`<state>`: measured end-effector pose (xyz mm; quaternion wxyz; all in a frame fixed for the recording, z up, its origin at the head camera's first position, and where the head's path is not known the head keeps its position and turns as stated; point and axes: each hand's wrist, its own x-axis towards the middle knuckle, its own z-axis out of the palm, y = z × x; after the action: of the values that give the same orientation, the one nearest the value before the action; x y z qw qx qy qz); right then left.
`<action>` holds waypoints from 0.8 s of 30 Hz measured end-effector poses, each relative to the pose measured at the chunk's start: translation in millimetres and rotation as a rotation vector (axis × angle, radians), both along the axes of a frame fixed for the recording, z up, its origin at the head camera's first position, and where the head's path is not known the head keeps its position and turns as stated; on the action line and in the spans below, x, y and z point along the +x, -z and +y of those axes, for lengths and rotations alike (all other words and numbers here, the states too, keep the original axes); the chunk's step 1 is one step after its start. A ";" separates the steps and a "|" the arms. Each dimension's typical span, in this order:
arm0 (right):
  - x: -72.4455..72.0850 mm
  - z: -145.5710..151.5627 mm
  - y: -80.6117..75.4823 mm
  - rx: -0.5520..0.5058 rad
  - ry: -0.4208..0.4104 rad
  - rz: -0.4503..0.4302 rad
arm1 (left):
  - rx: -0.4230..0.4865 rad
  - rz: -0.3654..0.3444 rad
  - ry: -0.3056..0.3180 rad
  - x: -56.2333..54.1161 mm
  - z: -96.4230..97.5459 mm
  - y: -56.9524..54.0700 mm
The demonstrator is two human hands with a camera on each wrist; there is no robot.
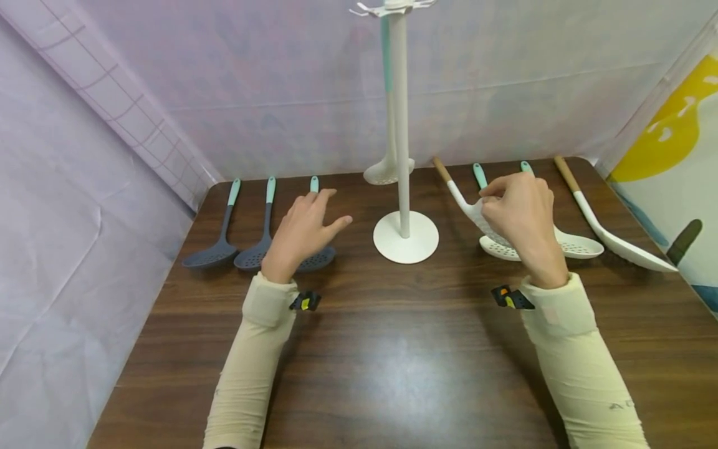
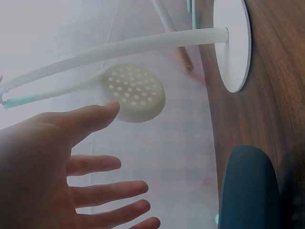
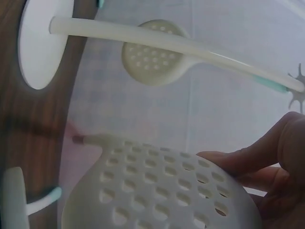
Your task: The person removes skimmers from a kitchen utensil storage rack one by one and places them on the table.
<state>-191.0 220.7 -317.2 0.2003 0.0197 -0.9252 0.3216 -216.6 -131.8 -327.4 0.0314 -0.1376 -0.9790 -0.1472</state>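
Note:
My right hand pinches the rim of the perforated bowl of a white skimmer between thumb and fingers. The skimmer's wooden handle points away toward the back of the table. With fingers spread and nothing held, my left hand hovers over a dark grey skimmer with a mint handle, partly hiding it. Between the hands stands a white rack with a round base and hooks on top. A cream skimmer with a mint handle hangs on its far side.
Two more dark grey skimmers lie at the left. At the right, partly behind my right hand, are cream skimmers with mint handles. A white utensil with a wooden handle lies farthest right. Pale cloth hangs behind the wooden table.

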 end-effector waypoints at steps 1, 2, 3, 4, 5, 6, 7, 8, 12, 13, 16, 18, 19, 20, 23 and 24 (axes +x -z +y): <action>-0.8 -0.7 1.7 0.002 0.000 -0.008 | -0.003 0.000 0.000 -0.1 0.1 0.2; -1.8 -1.6 3.3 0.006 -0.004 -0.012 | -0.005 -0.002 0.001 0.0 0.2 0.3; -3.1 -2.7 5.0 0.009 -0.010 -0.011 | -0.007 -0.003 0.000 0.1 0.3 0.3; -4.3 -4.0 6.6 0.014 -0.017 -0.008 | -0.010 -0.005 0.000 0.2 0.5 0.3; -5.4 -5.6 8.1 0.020 -0.021 -0.005 | -0.012 -0.008 0.000 0.2 0.5 0.3; -6.7 -7.4 9.6 0.028 -0.025 -0.001 | -0.014 -0.011 0.000 0.1 0.5 0.6; -7.9 -9.4 11.1 0.031 -0.031 0.004 | -0.013 -0.014 0.001 -0.1 0.4 0.9; -9.0 -11.4 12.6 0.035 -0.037 0.009 | -0.013 -0.018 0.000 -0.2 0.5 1.2; -12.4 -18.2 17.8 0.058 -0.065 0.008 | -0.015 -0.029 -0.002 -0.7 0.3 2.7; -13.3 -19.4 18.7 0.067 -0.083 0.014 | -0.016 -0.031 -0.002 -0.7 0.5 2.8; -15.6 -22.6 22.4 0.107 -0.146 0.029 | -0.023 -0.041 0.002 -0.6 1.0 2.9; -16.9 -24.7 24.7 0.139 -0.197 0.028 | -0.027 -0.047 0.007 -0.3 1.3 2.8; -17.4 -25.7 25.7 0.154 -0.216 0.021 | -0.029 -0.050 0.010 0.0 1.5 2.8; -17.8 -26.9 27.0 0.168 -0.233 0.008 | -0.031 -0.051 0.013 0.2 1.6 2.8; -19.5 -30.7 29.9 0.211 -0.277 -0.021 | -0.031 -0.049 0.012 0.4 2.0 3.0; -20.1 -32.1 30.9 0.222 -0.286 -0.027 | -0.032 -0.048 0.013 0.4 2.0 3.0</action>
<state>-211.1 188.6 -348.2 0.1369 0.1688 -0.9454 0.2429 -216.2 -129.8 -330.4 0.0047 -0.1409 -0.9808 -0.1351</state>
